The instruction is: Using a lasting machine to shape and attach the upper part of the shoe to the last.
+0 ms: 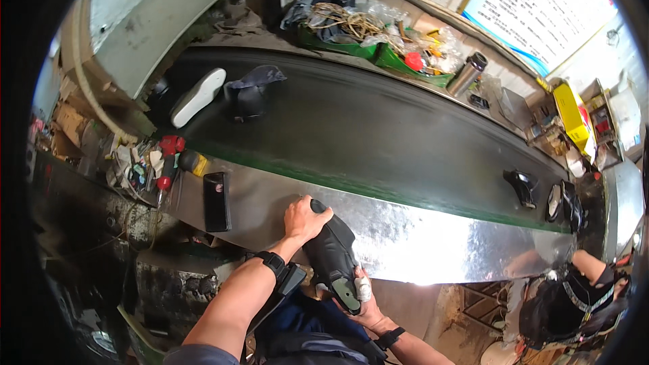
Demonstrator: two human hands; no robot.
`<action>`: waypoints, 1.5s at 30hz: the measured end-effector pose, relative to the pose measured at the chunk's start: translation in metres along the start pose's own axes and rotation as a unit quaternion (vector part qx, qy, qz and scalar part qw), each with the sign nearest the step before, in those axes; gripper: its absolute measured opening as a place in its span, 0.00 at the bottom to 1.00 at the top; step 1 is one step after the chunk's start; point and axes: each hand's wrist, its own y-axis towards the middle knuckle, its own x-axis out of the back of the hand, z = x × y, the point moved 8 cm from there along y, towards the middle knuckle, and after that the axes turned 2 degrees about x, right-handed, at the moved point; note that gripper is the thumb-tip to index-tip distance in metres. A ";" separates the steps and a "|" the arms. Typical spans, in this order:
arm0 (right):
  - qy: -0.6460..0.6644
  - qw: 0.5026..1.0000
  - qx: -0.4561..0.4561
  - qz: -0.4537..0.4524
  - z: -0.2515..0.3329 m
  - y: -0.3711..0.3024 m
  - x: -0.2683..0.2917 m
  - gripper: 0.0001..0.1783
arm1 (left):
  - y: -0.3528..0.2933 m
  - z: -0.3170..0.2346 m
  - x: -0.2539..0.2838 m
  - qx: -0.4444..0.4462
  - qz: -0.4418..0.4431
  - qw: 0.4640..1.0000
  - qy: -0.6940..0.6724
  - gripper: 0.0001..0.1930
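I have the left hand (305, 222) curled over the upper end of the black shoe (330, 247), thumb and fingers closed against it, while my right hand (368, 309), with white wrapping (364, 288) on one digit, is part-closed around its lower end. The shoe slants across the near edge of the metal tabletop (392, 230); a black phone (217, 201) lies to its left.

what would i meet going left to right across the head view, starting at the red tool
Red tool → black phone → held black shoe → steel flask → dark shoe piece → yellow box
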 end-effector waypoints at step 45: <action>0.482 0.720 -0.264 0.423 0.576 -0.027 -0.454 0.10 | -0.626 0.445 0.414 -0.004 -0.420 0.406 -0.812 0.21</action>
